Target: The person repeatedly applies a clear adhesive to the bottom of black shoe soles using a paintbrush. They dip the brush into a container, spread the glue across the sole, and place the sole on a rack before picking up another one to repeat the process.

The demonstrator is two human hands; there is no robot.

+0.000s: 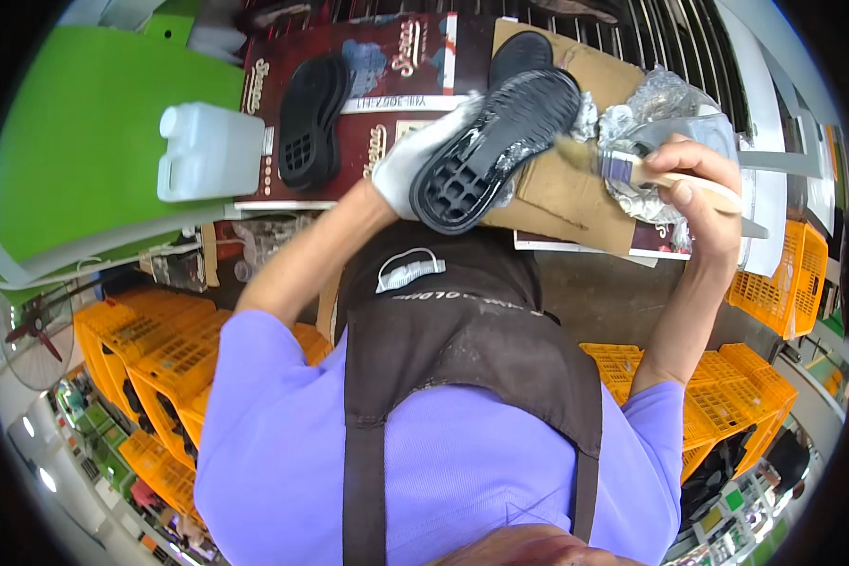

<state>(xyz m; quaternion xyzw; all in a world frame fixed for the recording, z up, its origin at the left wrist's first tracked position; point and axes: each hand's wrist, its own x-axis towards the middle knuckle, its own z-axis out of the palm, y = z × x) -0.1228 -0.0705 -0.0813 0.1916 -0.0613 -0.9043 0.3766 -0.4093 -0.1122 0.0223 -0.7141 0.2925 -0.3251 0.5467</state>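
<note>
My left hand [415, 151], in a white glove, is closed around a black shoe sole [500, 132], tilted with its grid-patterned heel toward me. Wet whitish smears show along the sole's right edge. My bare right hand [698, 179] grips the wooden handle of a paintbrush [618, 166]. The bristles are just right of the sole; whether they touch it I cannot tell. Beside and behind the brush stands a plastic-wrapped container [656, 113] with whitish residue. Another black sole [313, 121] lies on the dark red cardboard at left, and a further one [522, 57] rests behind the held sole.
A translucent white jug [209, 153] stands by the green surface [85, 132] on the left. Brown cardboard [575, 203] covers part of the bench. Slatted metal bars run along the back. Orange crates [151, 344] are stacked at left, with more crates [736, 387] at right.
</note>
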